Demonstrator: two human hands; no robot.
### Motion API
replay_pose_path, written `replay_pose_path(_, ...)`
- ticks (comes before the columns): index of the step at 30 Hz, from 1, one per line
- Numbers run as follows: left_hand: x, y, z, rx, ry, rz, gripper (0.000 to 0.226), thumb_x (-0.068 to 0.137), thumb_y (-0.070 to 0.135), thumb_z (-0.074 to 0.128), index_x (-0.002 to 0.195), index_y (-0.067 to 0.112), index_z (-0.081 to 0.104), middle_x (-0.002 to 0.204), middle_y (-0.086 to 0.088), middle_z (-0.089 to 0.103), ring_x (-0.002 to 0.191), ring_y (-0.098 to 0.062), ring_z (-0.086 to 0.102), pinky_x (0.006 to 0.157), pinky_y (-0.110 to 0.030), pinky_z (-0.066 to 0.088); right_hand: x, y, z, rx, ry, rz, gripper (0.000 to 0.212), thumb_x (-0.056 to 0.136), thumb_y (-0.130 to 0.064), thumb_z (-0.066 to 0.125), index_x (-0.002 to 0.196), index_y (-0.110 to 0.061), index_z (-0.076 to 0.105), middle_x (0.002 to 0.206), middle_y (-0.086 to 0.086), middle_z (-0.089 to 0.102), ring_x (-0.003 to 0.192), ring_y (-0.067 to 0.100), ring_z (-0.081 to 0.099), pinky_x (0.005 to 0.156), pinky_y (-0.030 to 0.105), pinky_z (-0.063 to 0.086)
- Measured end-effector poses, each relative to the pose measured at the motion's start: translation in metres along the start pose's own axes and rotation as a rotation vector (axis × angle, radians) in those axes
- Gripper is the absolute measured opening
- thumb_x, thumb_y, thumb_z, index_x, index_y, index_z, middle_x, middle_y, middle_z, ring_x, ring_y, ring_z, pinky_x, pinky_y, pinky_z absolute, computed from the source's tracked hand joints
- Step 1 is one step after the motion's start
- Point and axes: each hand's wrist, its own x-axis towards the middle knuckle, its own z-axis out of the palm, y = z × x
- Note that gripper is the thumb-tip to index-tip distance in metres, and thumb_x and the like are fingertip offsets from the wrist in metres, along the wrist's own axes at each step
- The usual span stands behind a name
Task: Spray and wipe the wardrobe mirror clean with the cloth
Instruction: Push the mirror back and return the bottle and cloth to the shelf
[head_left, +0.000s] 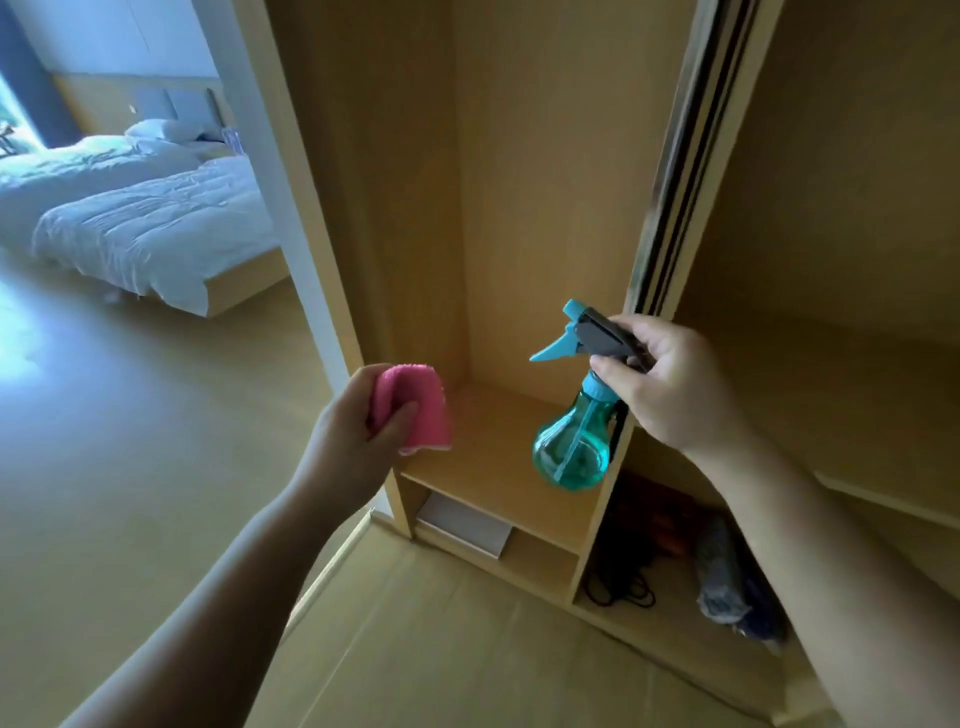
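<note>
My left hand (358, 431) grips a folded pink cloth (415, 405) in front of the open wooden wardrobe (415, 182). My right hand (670, 384) holds a teal spray bottle (574, 447) by its grey and teal trigger head, nozzle pointing left. The bottle hangs over a wardrobe shelf (498, 467). A sliding door edge with dark tracks (685, 156) stands just above my right hand. The panel to its right shows wood tones, and I cannot tell if it is the mirror.
Below the shelf a white box (462, 525) lies in a low compartment. Dark cords (618, 587) and a bluish bundle (722, 582) lie in the compartment at the lower right. A bed with white bedding (145, 218) stands in the room at left, across wooden floor (130, 441).
</note>
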Motion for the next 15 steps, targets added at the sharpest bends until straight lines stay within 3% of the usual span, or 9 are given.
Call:
replay_pose_path(7,0.021,-0.044,-0.009,0.012,0.035,-0.075,0.037,0.088,0.014,0.061,0.098,0.049,0.053,0.085,0.011,0.063,0.063,-0.005,0.058,0.052,-0.015,0.042,0.019,0.027,0.055,0.028,-0.032,-0.011,0.017,0.085,-0.023,0.062,0.101,-0.025,0.068,0.075,-0.01,0.066,0.071,0.012,0.063,0.065,0.037,0.056)
replay_pose_path(12,0.043,-0.068,-0.004,0.045,0.017,-0.108,0.039,0.087,0.012,0.061,0.097,0.049,0.052,0.079,0.017,0.062,0.06,0.001,0.057,0.051,-0.012,0.04,0.04,0.053,0.083,0.039,-0.029,0.006,0.018,0.088,-0.018,0.064,0.105,-0.02,0.069,0.083,-0.005,0.07,0.079,0.018,0.067,0.071,0.045,0.057)
replay_pose_path(15,0.061,-0.082,-0.002,0.05,0.005,-0.105,0.04,0.087,0.013,0.062,0.097,0.05,0.051,0.083,0.023,0.062,0.069,0.004,0.059,0.052,-0.01,0.044,0.051,0.063,0.096,0.025,-0.036,0.035,0.02,0.088,-0.015,0.066,0.108,-0.018,0.069,0.086,-0.005,0.071,0.083,0.018,0.067,0.073,0.045,0.056)
